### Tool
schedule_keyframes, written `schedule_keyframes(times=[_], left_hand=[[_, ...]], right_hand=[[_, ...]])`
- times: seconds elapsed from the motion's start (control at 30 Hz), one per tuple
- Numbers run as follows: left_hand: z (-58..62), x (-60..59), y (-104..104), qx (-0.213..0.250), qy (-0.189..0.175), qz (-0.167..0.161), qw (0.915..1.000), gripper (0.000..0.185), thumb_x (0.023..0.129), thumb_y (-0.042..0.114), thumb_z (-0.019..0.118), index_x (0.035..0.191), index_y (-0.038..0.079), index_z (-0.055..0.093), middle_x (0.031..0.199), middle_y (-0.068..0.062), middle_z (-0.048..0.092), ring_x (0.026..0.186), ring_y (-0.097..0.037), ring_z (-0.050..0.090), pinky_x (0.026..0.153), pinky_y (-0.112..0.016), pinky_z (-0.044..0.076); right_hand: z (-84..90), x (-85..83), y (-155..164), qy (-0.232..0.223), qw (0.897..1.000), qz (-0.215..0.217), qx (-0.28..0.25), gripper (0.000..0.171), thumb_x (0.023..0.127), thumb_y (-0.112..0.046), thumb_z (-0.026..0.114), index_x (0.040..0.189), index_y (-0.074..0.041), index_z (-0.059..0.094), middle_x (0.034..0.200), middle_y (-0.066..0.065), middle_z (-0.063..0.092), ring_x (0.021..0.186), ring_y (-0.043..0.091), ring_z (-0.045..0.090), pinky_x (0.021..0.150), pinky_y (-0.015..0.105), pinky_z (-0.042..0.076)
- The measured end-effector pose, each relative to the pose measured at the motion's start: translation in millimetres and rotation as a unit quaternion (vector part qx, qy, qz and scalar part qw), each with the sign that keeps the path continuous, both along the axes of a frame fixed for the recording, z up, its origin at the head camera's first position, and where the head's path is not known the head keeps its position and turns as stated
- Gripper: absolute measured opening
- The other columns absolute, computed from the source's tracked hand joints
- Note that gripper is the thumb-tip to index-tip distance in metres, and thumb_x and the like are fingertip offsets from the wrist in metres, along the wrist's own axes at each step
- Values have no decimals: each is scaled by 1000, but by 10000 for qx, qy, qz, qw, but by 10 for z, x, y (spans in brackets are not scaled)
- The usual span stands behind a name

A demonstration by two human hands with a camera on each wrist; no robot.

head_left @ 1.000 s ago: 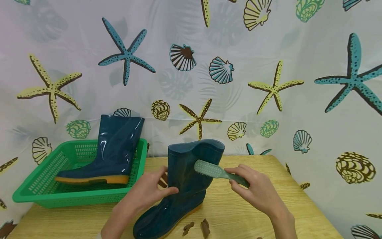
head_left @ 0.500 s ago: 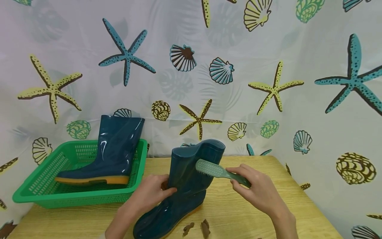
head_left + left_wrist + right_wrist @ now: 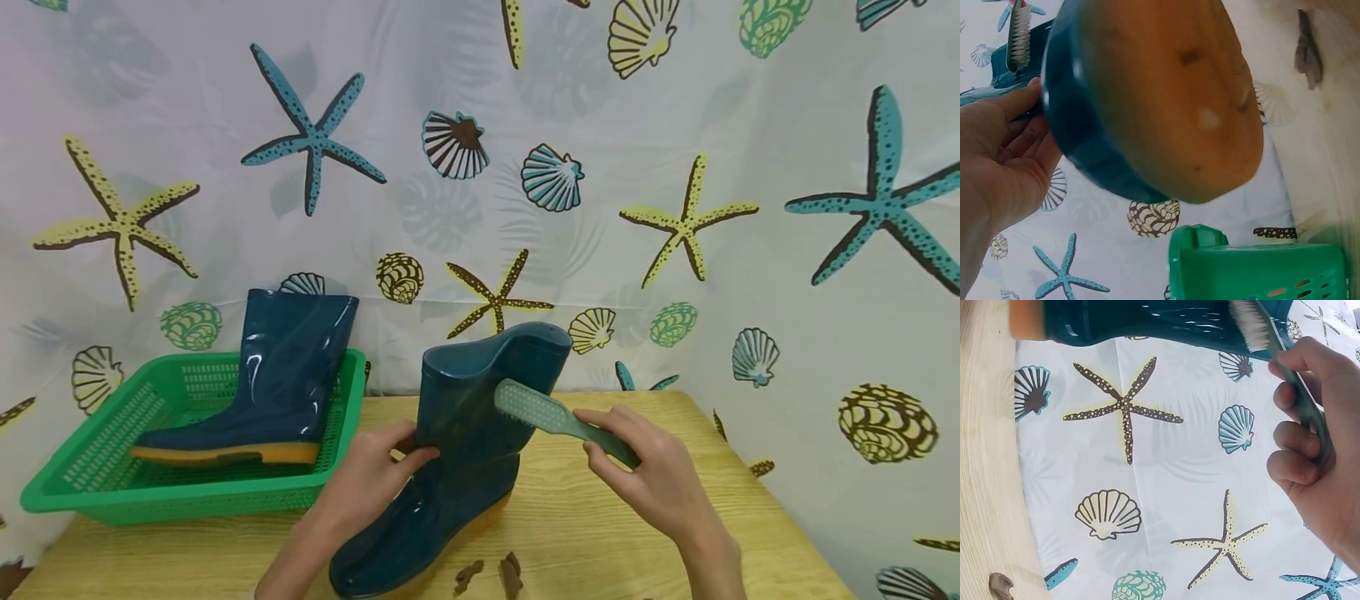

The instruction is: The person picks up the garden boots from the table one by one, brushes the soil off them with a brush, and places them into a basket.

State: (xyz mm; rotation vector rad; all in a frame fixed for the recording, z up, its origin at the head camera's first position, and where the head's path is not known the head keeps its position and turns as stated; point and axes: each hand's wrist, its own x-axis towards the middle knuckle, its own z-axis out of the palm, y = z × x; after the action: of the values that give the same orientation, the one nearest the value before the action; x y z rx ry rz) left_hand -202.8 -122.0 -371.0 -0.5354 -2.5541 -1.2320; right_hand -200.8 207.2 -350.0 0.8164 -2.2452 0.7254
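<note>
A dark blue rubber boot (image 3: 468, 442) is tilted in front of me, its shaft leaning to the right. My left hand (image 3: 371, 471) grips the left side of the shaft, thumb on the near face and fingers behind. The boot's orange-brown sole (image 3: 1179, 94) faces the left wrist camera. My right hand (image 3: 652, 467) grips the handle of a green brush (image 3: 540, 410). Its white bristles (image 3: 1254, 326) are against the upper shaft, below the dented rim, as the right wrist view shows.
A second blue boot (image 3: 288, 383) stands in a green plastic basket (image 3: 187, 504) at left. Brown clumps (image 3: 510, 575) lie on the wooden table (image 3: 600, 533) near the front. A curtain (image 3: 480, 217) printed with starfish and shells hangs behind.
The boot has risen a little and its shaft dent has shifted, with my left hand moving up along with it. The brush has slid slightly up and right on the shaft.
</note>
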Motion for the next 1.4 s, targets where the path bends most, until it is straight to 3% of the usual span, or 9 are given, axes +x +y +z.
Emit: schedule_keyframes(times=[0.3,0.53,0.73,0.83,0.93,1.03,1.13,1.27,1.4], left_hand=[[278,-25,-204,486,904,233,9944,21,92,13,70,112,18,73,89,5,74,89,-12,71,72,-21,59],[593,-67,-453,309,1411,761,9866,25,97,17,65,121,11,69,101,-7,75,93,-19,72,73,-32,61],[840,-89,-770,172,1317,1098,9850,35,104,25,53,131,6,61,120,-19,70,107,-34,70,87,-52,58],[936,-142,-979,-41,1163,1223,9856,37,107,28,46,133,4,57,123,-23,67,105,-38,68,84,-54,57],[994,-192,-1228,-284,670,1184,9903,44,109,29,37,142,2,48,130,-27,61,105,-38,65,81,-51,54],[989,-253,-1484,-632,309,1111,9913,46,110,28,33,145,0,42,128,-28,59,95,-34,62,75,-41,50],[943,-318,-1716,-929,242,1042,9899,43,110,26,33,142,-1,43,107,-23,61,74,-23,55,65,-32,44],[875,-380,-1969,-1003,114,748,9921,39,110,24,36,136,-3,47,85,-15,53,58,-17,46,57,-28,40],[784,-445,-2142,-1096,-289,554,9920,35,110,22,37,128,-5,50,84,-11,53,62,-14,47,56,-27,40]], right_hand=[[0,-35,-25,912,9880,904,-863,44,77,8,72,118,-6,71,81,-8,57,68,1,44,57,15,37],[18,-85,-55,1214,9827,1017,-957,38,76,6,71,114,0,72,78,-5,56,66,2,43,55,14,35],[18,-94,-54,1228,9819,1026,-1011,41,73,10,70,113,2,71,76,-5,55,55,-5,40,53,11,37],[13,-91,-49,1219,9821,993,-1035,41,73,10,70,113,2,71,76,-4,56,56,-5,40,53,12,37],[5,-89,-52,1211,9827,944,-1040,42,72,11,70,113,2,72,77,-4,56,58,-2,40,53,12,36],[-6,-82,-59,1192,9828,939,-1048,43,70,12,70,112,2,72,76,-4,56,57,-2,40,53,12,36],[-13,-73,-63,1184,9826,943,-1075,43,70,13,70,111,3,72,75,-5,55,57,-3,39,53,12,36],[-7,-69,-68,1172,9826,947,-1085,42,70,13,70,111,3,72,74,-6,53,57,-2,38,52,12,34],[1,-67,-59,1172,9830,914,-1075,43,70,14,70,111,2,72,73,-6,53,58,-2,38,52,12,34]])
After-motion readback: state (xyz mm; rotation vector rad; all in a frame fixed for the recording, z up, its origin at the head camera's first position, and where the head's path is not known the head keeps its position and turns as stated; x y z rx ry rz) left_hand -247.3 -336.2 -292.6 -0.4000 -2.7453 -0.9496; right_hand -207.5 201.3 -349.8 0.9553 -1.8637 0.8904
